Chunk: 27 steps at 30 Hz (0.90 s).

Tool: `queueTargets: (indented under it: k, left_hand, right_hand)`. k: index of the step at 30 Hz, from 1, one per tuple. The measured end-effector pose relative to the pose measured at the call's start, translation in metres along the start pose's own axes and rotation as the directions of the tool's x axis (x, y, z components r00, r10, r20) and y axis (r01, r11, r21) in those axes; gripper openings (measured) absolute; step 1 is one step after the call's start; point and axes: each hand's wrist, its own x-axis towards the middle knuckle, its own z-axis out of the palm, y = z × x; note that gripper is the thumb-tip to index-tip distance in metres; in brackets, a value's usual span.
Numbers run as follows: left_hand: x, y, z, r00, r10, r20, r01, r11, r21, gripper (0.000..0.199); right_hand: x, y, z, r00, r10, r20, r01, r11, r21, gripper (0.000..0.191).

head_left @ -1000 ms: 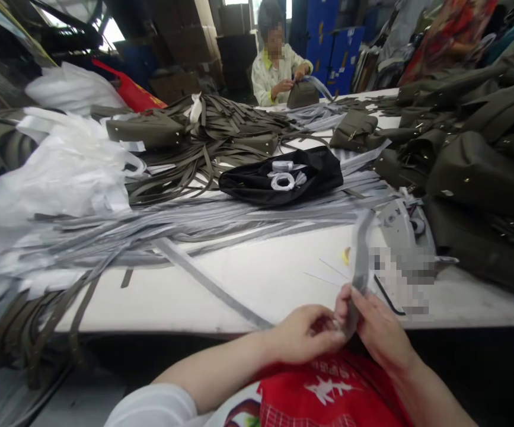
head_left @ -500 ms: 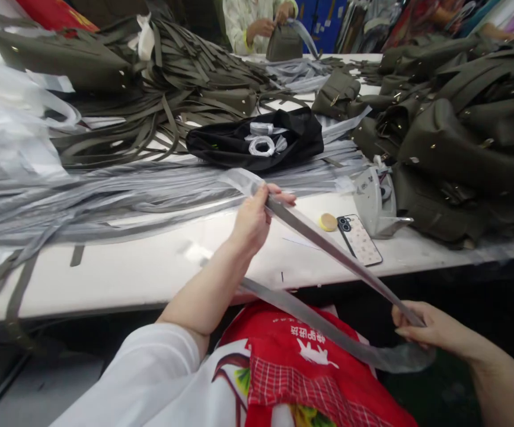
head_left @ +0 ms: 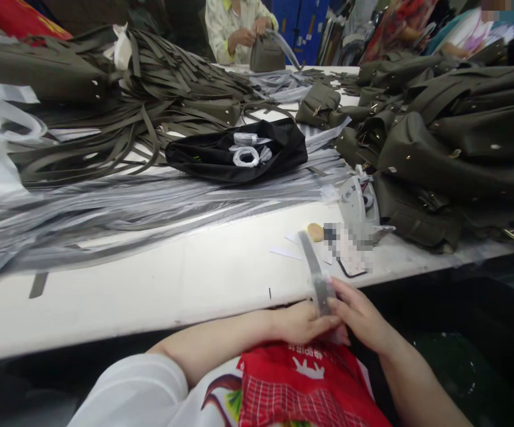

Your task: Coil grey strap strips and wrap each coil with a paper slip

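A grey-green bag strap (head_left: 313, 264) in a clear plastic sleeve stands up from between my hands, its free end over the table's front edge. My left hand (head_left: 303, 323), at the apron, is closed round the strap's lower part. My right hand (head_left: 358, 309) presses its fingers on the strap from the right, touching the left hand. The rest of the strap's length is hidden by the hands.
Sleeved straps (head_left: 105, 210) lie across the table (head_left: 150, 290). A black bag (head_left: 278, 157), a tape dispenser (head_left: 350, 198), a phone (head_left: 352, 252) and a yellow disc (head_left: 315, 232) sit beyond. Olive bags (head_left: 452, 148) pile up on the right. A co-worker (head_left: 234, 32) handles a bag opposite.
My hands have come together in front of the apron; the right moved left and up, the left down and right. The long stretched strap is now gathered, with one short end showing.
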Motion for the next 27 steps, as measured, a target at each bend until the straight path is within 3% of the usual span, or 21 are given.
queueTargets:
  k: [3,5,7,9,12,15,19,24,27]
  left_hand:
    - [-0.001,-0.005,0.003,0.997,-0.067,-0.031,0.073,0.967,0.244,0.037]
    - [-0.006,0.003,-0.006,0.991,-0.133,0.003,0.129,0.967,0.219,0.034]
    - [-0.014,0.016,-0.022,0.985,-0.161,0.062,0.158,0.986,0.048,0.051]
    - [-0.024,0.026,-0.038,0.985,-0.166,0.046,0.171,0.969,-0.177,0.059]
    - [-0.037,0.035,-0.059,0.975,-0.18,-0.131,0.097,0.873,-0.477,0.069]
    - [-0.045,0.036,-0.072,0.922,-0.199,-0.331,-0.034,0.812,-0.583,0.063]
    - [-0.046,0.034,-0.074,0.86,-0.252,-0.444,-0.09,0.781,-0.618,0.044]
    - [-0.042,0.022,-0.058,0.805,-0.336,-0.488,0.082,0.879,-0.47,0.049]
    - [-0.043,0.012,-0.049,0.807,-0.299,-0.508,0.165,0.942,-0.292,0.057]
  right_hand:
    - [0.002,0.003,0.017,0.998,0.062,0.033,-0.067,0.979,0.193,0.042]
    - [-0.002,0.008,0.013,0.997,0.067,0.042,-0.076,0.965,0.251,0.042]
    - [-0.006,0.01,-0.001,0.982,0.092,0.163,-0.131,0.96,0.247,0.043]
    - [-0.007,0.01,-0.018,0.936,0.143,0.323,-0.208,0.962,0.177,0.044]
    - [-0.007,0.01,-0.035,0.876,0.215,0.432,-0.261,0.964,0.05,0.048]
    - [-0.007,0.013,-0.039,0.854,0.258,0.452,-0.279,0.96,-0.02,0.05]
    - [-0.011,0.019,-0.032,0.819,0.289,0.496,-0.324,0.946,-0.018,0.049]
    - [-0.013,0.017,-0.015,0.82,0.285,0.496,-0.331,0.944,0.005,0.046]
    - [-0.012,0.017,-0.004,0.827,0.289,0.483,-0.326,0.945,-0.008,0.049]
